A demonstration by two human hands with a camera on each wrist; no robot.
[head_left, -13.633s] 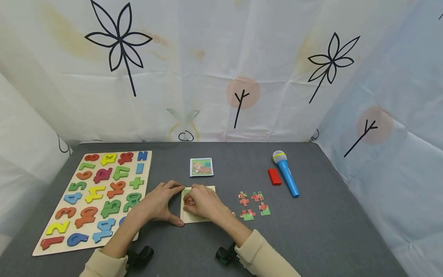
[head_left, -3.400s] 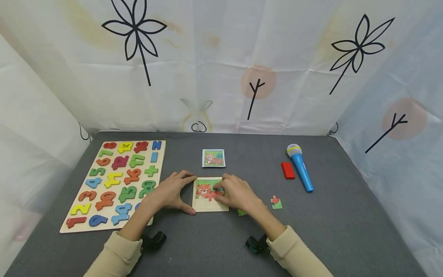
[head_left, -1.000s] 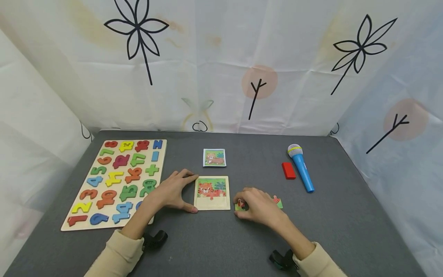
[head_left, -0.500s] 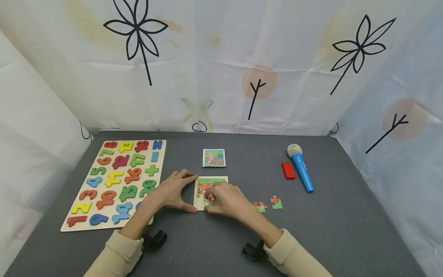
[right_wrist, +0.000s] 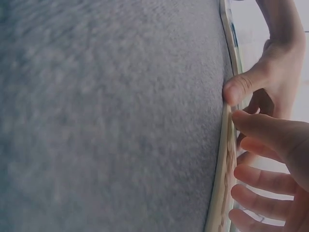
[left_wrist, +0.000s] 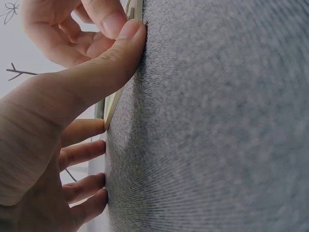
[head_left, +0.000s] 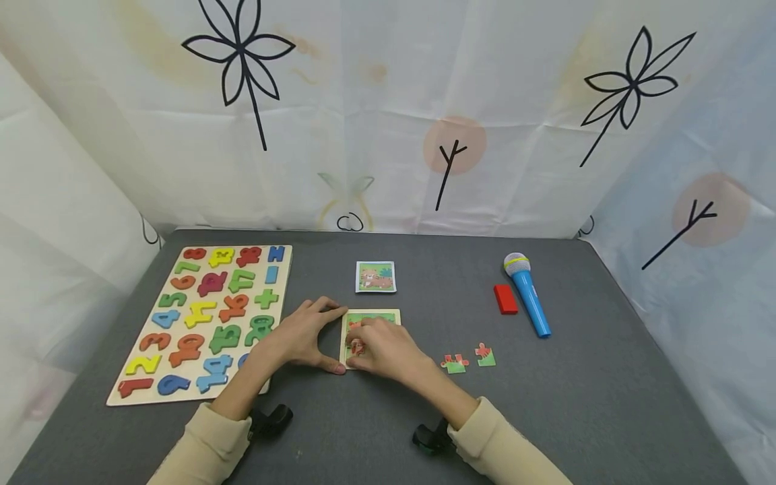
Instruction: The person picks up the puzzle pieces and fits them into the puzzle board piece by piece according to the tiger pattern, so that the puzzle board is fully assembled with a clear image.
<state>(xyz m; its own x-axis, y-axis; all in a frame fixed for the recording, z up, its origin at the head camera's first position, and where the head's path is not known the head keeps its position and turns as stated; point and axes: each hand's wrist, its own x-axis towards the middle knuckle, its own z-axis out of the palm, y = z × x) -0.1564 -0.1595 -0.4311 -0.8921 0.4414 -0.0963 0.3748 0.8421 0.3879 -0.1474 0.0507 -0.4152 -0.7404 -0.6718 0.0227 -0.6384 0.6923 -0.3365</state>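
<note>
A small wooden jigsaw board with a green-and-red animal picture lies on the grey table. My left hand braces its left side, index fingertip at the far corner and thumb at the near one; in the left wrist view the fingers are fairly straight. Over the board's lower left, my right hand pinches a jigsaw piece between thumb and fingers, largely covering the picture. The right wrist view has the right fingertips right at the board's surface, with the right thumb close to the left thumb.
Two loose jigsaw pieces lie right of the board. Behind it is a square picture card. A wooden number board fills the left side. At the right are a red block and a blue toy microphone.
My right hand picked up a piece from the right of the board and brought it left over the board's lower left. Fewer loose pieces lie on the table than earlier. The left hand stays put.
</note>
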